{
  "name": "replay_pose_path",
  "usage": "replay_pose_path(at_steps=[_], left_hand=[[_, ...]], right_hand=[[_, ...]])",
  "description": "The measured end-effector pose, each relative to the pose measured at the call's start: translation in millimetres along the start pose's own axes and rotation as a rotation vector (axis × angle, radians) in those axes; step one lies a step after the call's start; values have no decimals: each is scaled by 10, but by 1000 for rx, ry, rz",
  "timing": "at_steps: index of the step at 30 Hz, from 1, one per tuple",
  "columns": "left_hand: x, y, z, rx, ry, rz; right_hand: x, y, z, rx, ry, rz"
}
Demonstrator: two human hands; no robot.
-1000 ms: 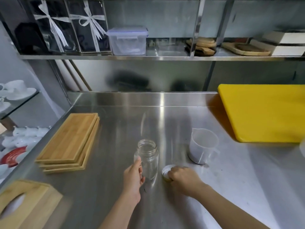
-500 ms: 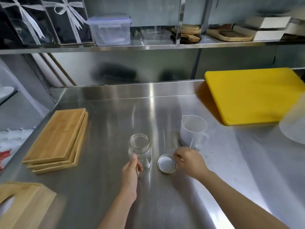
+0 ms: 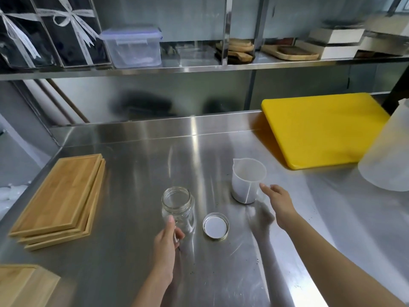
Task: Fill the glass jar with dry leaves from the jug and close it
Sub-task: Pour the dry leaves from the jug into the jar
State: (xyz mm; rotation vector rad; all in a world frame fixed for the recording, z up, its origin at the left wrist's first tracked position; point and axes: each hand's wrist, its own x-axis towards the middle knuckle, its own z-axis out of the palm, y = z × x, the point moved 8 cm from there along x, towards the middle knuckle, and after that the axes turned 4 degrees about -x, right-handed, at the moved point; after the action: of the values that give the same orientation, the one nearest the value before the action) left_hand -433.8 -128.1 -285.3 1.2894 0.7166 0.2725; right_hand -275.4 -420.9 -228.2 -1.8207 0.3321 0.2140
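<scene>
Head view: we see the left hand (image 3: 166, 240) wrapped around the near side of the open, empty glass jar (image 3: 178, 209), steadying it on the steel counter (image 3: 132, 173). Right hand (image 3: 277, 201) is spread, holding nothing, fingertips just beside the white jug (image 3: 248, 180), far right of the jar. Lid (image 3: 215, 226) lies inside-up between the two hands. Risks, we judge: a hasty reach could knock the light jug over; the jar's narrow mouth means leaves may spill; a sleeve could sweep the lid. Jug contents probably low, hard to tell.
</scene>
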Motion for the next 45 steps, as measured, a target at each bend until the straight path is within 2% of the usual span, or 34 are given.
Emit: replay_pose_path(at_steps=[8, 14, 16, 21, 24, 31, 36, 40, 45], left_hand=[[-32, 50, 24, -12, -25, 31], [-64, 77, 48, -11, -21, 37], [-57, 77, 44, -12, -14, 47], [-11, 66, 21, 57, -18, 83], [4, 88, 41, 79, -46, 117], [40, 101, 39, 98, -46, 142], [59, 90, 39, 84, -41, 138], [50, 100, 55, 83, -54, 136], [33, 116, 51, 85, -60, 138]], right_hand=[[-55, -357, 43, -91, -106, -232], [-120, -552, 40, -135, -70, -274], [-154, -642, 64, -98, -110, -309], [-314, -1029, 153, -9, -181, -462], [-462, -1352, 234, -19, -217, -618], [-933, -1931, 650, -213, -329, -896], [-1208, -2144, 983, -509, -349, -1065], [-1301, -2174, 1188, -656, -377, -1150], [-1334, -2199, 1362, -700, -414, -1205]])
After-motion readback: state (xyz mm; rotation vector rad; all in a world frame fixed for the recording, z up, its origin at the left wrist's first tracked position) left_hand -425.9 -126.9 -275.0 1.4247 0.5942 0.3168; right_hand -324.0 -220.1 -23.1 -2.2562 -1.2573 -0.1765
